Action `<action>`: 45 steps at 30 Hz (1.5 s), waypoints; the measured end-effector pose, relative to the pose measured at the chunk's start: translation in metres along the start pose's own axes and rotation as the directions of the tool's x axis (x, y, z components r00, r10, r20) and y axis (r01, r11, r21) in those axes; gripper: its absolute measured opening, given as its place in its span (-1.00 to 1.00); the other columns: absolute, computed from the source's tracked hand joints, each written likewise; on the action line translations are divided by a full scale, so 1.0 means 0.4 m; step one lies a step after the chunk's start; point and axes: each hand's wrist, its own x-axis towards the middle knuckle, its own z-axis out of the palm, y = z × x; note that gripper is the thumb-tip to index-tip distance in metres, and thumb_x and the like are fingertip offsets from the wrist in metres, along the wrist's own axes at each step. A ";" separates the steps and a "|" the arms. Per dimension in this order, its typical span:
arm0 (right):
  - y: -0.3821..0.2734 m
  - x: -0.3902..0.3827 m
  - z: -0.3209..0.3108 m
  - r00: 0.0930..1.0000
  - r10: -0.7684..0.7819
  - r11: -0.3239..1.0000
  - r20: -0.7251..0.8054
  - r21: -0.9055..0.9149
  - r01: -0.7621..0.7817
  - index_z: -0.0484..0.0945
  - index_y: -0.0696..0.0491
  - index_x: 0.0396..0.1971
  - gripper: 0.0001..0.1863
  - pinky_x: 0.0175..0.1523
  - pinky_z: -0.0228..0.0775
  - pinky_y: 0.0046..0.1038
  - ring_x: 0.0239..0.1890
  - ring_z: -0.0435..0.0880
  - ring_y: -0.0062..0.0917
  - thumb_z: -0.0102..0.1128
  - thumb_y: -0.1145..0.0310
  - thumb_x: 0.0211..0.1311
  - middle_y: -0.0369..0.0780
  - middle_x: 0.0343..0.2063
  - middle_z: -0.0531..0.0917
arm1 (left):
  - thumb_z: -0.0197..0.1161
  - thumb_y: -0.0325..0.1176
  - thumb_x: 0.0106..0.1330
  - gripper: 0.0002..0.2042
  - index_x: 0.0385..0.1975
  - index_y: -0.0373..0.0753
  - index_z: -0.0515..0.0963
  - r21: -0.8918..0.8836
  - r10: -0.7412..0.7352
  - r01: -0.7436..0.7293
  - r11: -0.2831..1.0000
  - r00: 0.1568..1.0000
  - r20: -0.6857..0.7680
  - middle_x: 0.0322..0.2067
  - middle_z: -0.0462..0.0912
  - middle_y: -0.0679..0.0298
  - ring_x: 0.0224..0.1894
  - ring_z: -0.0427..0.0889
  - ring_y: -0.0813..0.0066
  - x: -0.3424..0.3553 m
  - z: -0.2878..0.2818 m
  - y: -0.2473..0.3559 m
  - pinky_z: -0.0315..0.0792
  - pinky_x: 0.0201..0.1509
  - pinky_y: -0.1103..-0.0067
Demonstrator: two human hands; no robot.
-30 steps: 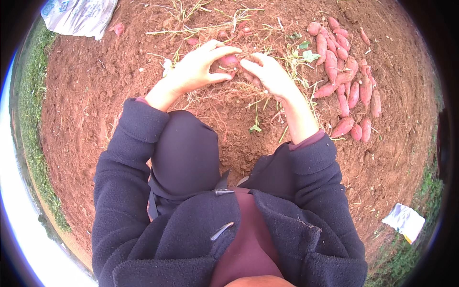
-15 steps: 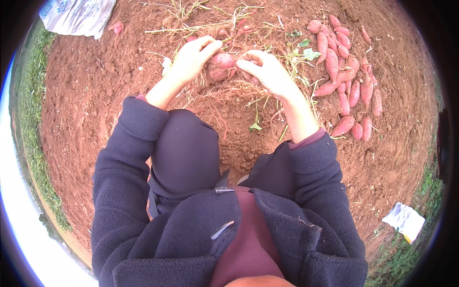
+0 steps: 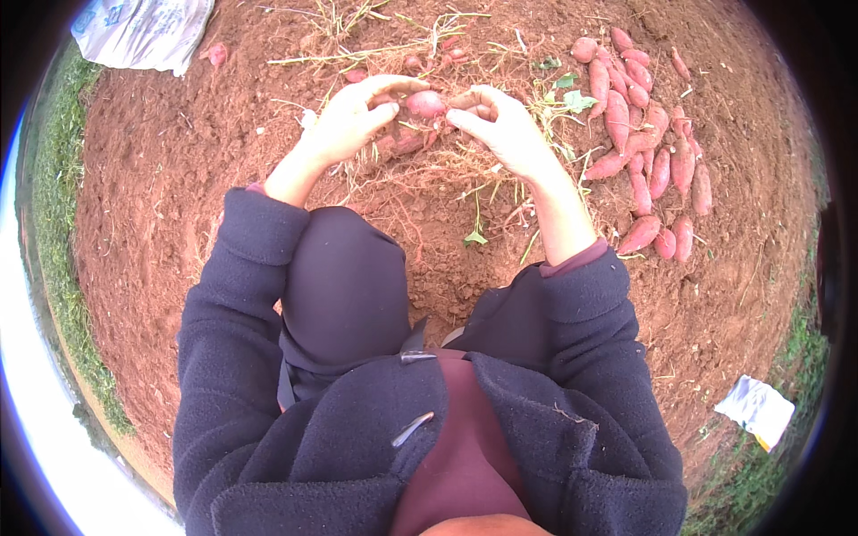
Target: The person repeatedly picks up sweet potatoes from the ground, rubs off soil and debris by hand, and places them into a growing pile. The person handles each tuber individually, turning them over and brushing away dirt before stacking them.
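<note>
I crouch over red soil. A small pink sweet potato (image 3: 425, 104) is lifted between both hands, with roots and dry vines (image 3: 429, 165) hanging below it. My left hand (image 3: 350, 121) grips its left end with thumb and fingers. My right hand (image 3: 500, 125) holds its right end, fingers curled. More pink tubers (image 3: 398, 143) lie partly in the soil just under my left hand.
A pile of several dug sweet potatoes (image 3: 643, 134) lies to the right on the soil. A white sack (image 3: 143, 31) sits at the upper left, and a white bag (image 3: 755, 409) at the lower right. Grass (image 3: 63, 232) borders the plot at left.
Both hands have risen from the soil and lifted the small sweet potato up, away from the ground, holding it between them.
</note>
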 end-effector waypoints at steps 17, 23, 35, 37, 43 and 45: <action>-0.017 -0.008 0.026 0.984 -0.177 0.940 0.033 -0.290 0.179 0.53 0.16 -0.25 -0.74 -0.16 0.46 -0.47 -0.28 0.62 -0.54 0.28 0.32 0.15 -0.17 -0.37 0.65 | -0.09 0.05 0.43 -0.49 -0.12 -0.35 0.55 -0.258 -0.316 0.300 0.919 0.948 -0.024 -0.19 0.67 0.15 -0.16 0.63 0.43 0.005 0.007 0.010 0.42 0.03 0.47; 0.043 0.024 0.010 0.985 -0.134 0.962 -0.112 -0.251 0.103 0.53 0.16 -0.22 -0.67 -0.11 0.45 -0.42 -0.26 0.62 -0.45 0.22 0.18 0.20 -0.13 -0.35 0.65 | 0.17 -0.06 0.29 -0.50 0.13 -0.27 0.43 0.448 -0.158 0.164 0.879 0.986 -0.050 0.07 0.51 0.10 0.15 0.44 0.30 -0.006 0.010 -0.028 0.31 0.22 0.47; 0.050 0.003 -0.007 0.969 -0.159 0.707 0.189 -0.664 0.245 0.51 0.03 -0.06 -0.43 -0.10 0.45 -0.31 -0.23 0.65 -0.29 0.15 -0.14 0.13 -0.14 -0.30 0.66 | 0.13 -0.17 0.32 -0.72 -0.21 -0.27 0.56 0.659 0.122 -0.246 0.711 0.966 0.230 -0.36 0.58 0.09 -0.23 0.54 0.11 -0.003 0.036 -0.043 0.40 -0.08 0.32; 0.053 0.007 -0.021 0.966 -0.101 0.768 0.238 -0.598 0.228 0.55 0.06 -0.12 -0.44 -0.14 0.43 -0.34 -0.28 0.64 -0.33 0.15 -0.15 0.14 -0.16 -0.37 0.65 | 0.12 -0.17 0.33 -0.73 -0.22 -0.26 0.56 0.601 0.052 -0.224 0.767 0.956 0.290 -0.38 0.58 0.12 -0.24 0.55 0.15 -0.007 0.038 -0.021 0.40 -0.09 0.36; 0.030 0.008 -0.044 0.895 0.203 0.979 0.396 -0.115 -0.170 0.59 0.09 -0.17 -0.49 -0.37 0.29 -0.55 -0.51 0.45 -0.63 0.07 -0.11 0.27 -0.35 -0.56 0.53 | 0.06 -0.18 0.36 -0.73 -0.35 -0.25 0.56 0.145 -0.162 0.122 0.982 0.937 0.310 -0.46 0.55 0.32 -0.38 0.46 0.52 -0.011 0.017 0.042 0.34 -0.24 0.59; 0.039 0.010 -0.038 0.896 0.095 0.922 0.435 0.302 -0.244 0.57 0.13 -0.21 -0.59 -0.42 0.32 -0.62 -0.52 0.49 -0.71 0.11 0.03 0.29 -0.31 -0.51 0.59 | 0.04 -0.15 0.36 -0.72 -0.42 -0.23 0.55 -0.077 -0.230 0.256 0.964 0.941 0.246 -0.51 0.50 0.44 -0.46 0.36 0.70 -0.008 0.014 0.042 0.22 -0.37 0.70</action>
